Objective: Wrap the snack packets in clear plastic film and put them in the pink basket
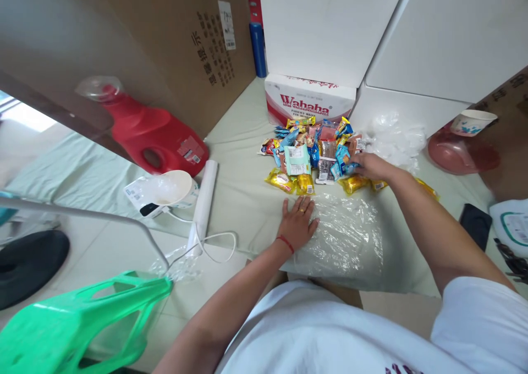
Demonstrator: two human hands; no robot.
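Note:
My left hand [299, 220] lies flat, fingers spread, at the left edge of a clear plastic bag [350, 236] spread on the pale green cloth. My right hand [371, 168] reaches to the right side of a pile of small wrapped snacks, its fingers closed on a blue snack packet [341, 157]. Part of that packet is hidden by the fingers. Near the front of the pile lie a mint-green packet [297, 160] and yellow packets, one of them a yellow packet [279, 180] at the left. Another yellow packet [353, 185] sits just below my right hand.
Behind the snacks stands a Wahaha water box [309, 100], with crumpled clear plastic [394, 140] to its right. A red detergent bottle [152, 132], paper cup [175, 190] and white roll [203, 206] are at left. A phone [475, 225] lies right; a green stool [82, 319] stands lower left.

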